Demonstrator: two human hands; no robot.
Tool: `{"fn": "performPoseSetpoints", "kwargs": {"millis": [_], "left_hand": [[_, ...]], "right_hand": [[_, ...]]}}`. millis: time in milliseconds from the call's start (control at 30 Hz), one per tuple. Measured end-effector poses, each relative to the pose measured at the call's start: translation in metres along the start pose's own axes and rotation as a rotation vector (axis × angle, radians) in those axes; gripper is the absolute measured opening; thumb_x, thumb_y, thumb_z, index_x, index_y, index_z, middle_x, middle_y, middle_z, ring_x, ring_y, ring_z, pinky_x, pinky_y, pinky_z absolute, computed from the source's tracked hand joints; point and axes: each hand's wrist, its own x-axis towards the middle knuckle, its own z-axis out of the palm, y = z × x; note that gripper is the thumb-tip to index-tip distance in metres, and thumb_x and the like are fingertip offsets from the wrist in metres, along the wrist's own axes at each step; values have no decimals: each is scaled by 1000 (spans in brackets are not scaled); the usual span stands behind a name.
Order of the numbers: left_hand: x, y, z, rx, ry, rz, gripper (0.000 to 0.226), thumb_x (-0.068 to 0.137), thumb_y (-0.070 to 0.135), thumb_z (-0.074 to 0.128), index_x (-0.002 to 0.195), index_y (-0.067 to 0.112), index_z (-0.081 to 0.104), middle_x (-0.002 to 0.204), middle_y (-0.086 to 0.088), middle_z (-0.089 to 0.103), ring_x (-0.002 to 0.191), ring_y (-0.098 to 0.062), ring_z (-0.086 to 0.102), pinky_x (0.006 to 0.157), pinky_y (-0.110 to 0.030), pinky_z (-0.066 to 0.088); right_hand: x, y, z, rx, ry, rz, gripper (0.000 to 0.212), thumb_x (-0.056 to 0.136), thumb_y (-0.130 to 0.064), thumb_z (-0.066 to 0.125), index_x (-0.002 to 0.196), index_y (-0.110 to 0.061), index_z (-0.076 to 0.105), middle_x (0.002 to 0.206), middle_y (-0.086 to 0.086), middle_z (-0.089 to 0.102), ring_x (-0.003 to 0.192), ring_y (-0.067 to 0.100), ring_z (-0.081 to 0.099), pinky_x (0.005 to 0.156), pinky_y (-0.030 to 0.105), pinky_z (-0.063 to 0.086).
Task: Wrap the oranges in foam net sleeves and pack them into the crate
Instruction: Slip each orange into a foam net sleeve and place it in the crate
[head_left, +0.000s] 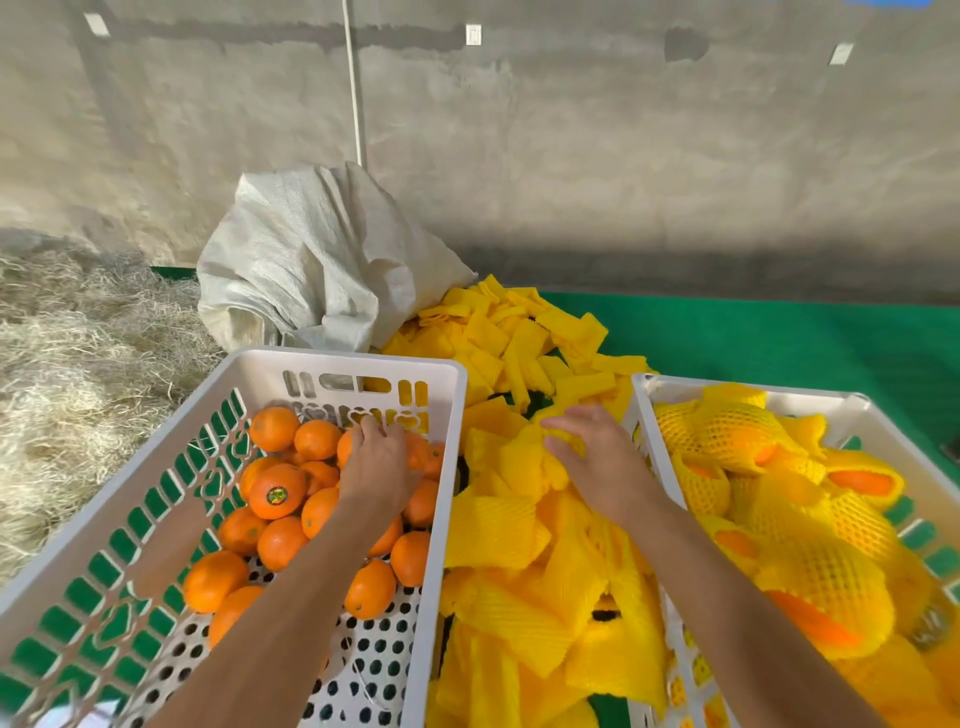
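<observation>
Meanwhile left hand (375, 462) grips an orange (349, 448); right hand (597, 457) touches sleeves (519, 467).

I can read no words or numbers anywhere here. The one label I see is a small round sticker (277, 495) on an orange (276, 491) in the white crate (332, 364) on my left; it is dark with green and yellow, and its print is too small to make out. The crate's end wall carries moulded heart shapes, not letters.
</observation>
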Motion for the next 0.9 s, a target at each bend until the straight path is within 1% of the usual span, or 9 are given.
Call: {"fn": "performPoseSetpoints", "kwargs": {"millis": [167, 267, 333, 433, 500, 567, 700, 800, 900], "left_hand": [[3, 36, -50, -350, 281, 35, 69, 92, 38, 75, 146, 9, 43, 136, -19, 41, 126, -38, 44, 97, -48, 48], [-8, 63, -68, -578, 305, 95, 75, 89, 49, 75, 150, 19, 44, 138, -8, 41, 119, -25, 50, 93, -38, 51], [-20, 82, -68, -732, 233, 139, 73, 85, 52, 78, 146, 23, 50, 133, -1, 46, 108, -16, 57, 88, -32, 54], [-37, 108, -56, -1076, 57, 112, 51, 84, 49, 80, 127, 25, 67, 119, -1, 67, 97, -13, 68, 83, -25, 57], [-41, 116, -47, -1354, -83, 2, 48, 88, 45, 77, 126, 17, 69, 116, -5, 74, 104, -21, 73, 96, -37, 58], [-40, 114, -42, -1599, -232, -119, 57, 92, 44, 72, 133, 5, 64, 123, -12, 73, 116, -27, 70, 103, -46, 56], [-35, 111, -41, -1768, -327, -148, 52, 101, 42, 62, 136, 4, 59, 123, -17, 73, 116, -32, 71, 100, -47, 57], [-36, 112, -43, -1776, -357, -120, 38, 104, 45, 55, 126, 17, 67, 121, -12, 75, 112, -31, 72, 90, -42, 61], [-37, 110, -45, -1758, -371, -86, 46, 100, 54, 55, 130, 21, 65, 125, -11, 73, 118, -27, 70, 91, -41, 58]], "right_hand": [[4, 3, -1, 90, 159, 59, 43, 99, -51, 52, 140, -37, 59, 120, 4, 56, 99, 21, 62, 90, 45, 54], [6, 3, 3, 175, 187, 139, 53, 96, -53, 60, 144, -32, 49, 118, -6, 60, 88, 18, 70, 82, 44, 59], [7, 1, 8, 290, 227, 173, 46, 93, -52, 66, 133, -31, 53, 113, -9, 62, 83, 17, 72, 75, 41, 61], [8, -6, 12, 753, 283, 196, 7, 97, -39, 66, 102, -34, 69, 97, -3, 72, 86, 21, 73, 65, 33, 62], [8, -5, 6, 949, 298, 200, 16, 99, -41, 64, 94, -31, 76, 91, -1, 74, 91, 21, 72, 71, 34, 62], [7, -5, -1, 1065, 233, 150, 26, 95, -48, 67, 103, -26, 78, 100, 3, 76, 98, 22, 73, 84, 38, 61], [0, -13, -2, 1004, 146, 66, 45, 86, -42, 76, 126, -22, 71, 115, -2, 76, 105, 18, 73, 90, 35, 60], [1, -11, -4, 1066, 119, 65, 33, 94, -27, 71, 126, -20, 70, 113, 2, 77, 103, 24, 74, 87, 34, 61], [0, -11, -6, 962, 145, -20, 24, 95, -14, 70, 117, -24, 70, 110, 1, 76, 101, 24, 74, 82, 34, 61]]}}
